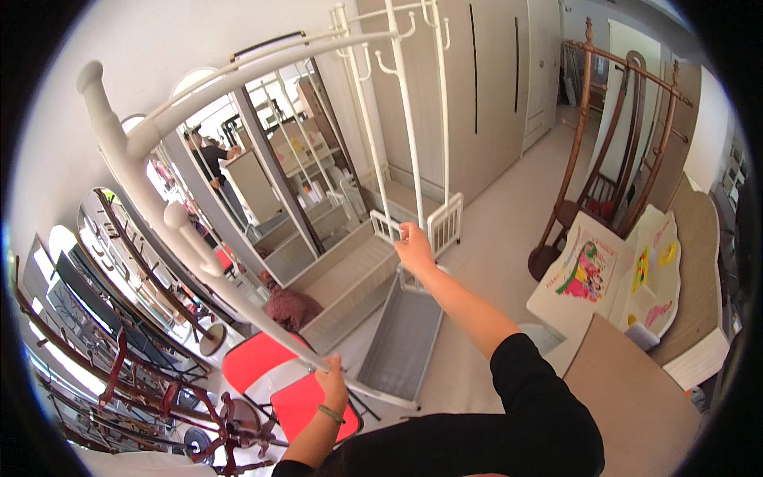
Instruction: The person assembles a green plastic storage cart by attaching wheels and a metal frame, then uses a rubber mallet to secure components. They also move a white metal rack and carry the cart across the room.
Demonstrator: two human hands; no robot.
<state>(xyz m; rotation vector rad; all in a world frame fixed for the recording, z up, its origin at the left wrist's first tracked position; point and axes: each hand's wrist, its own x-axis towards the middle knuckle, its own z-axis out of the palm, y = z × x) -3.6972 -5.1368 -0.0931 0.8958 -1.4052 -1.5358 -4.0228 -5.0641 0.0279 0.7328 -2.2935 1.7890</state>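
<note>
Currently: white coat rack (238, 199), tilted, lying across my front over the floor. My left hand (332, 381), grip closed on its lower pole; right hand (415, 248), grip closed on the base rail. Step: carrying/positioning. Next, I judge: needs both grips firm, levelled swing upright.

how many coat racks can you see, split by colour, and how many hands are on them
white coat racks: 2, one tilted in the hands, one upright
brown wooden coat racks: 1
left hand and right hand on the tilted white rack: 2
total racks: 3
</note>
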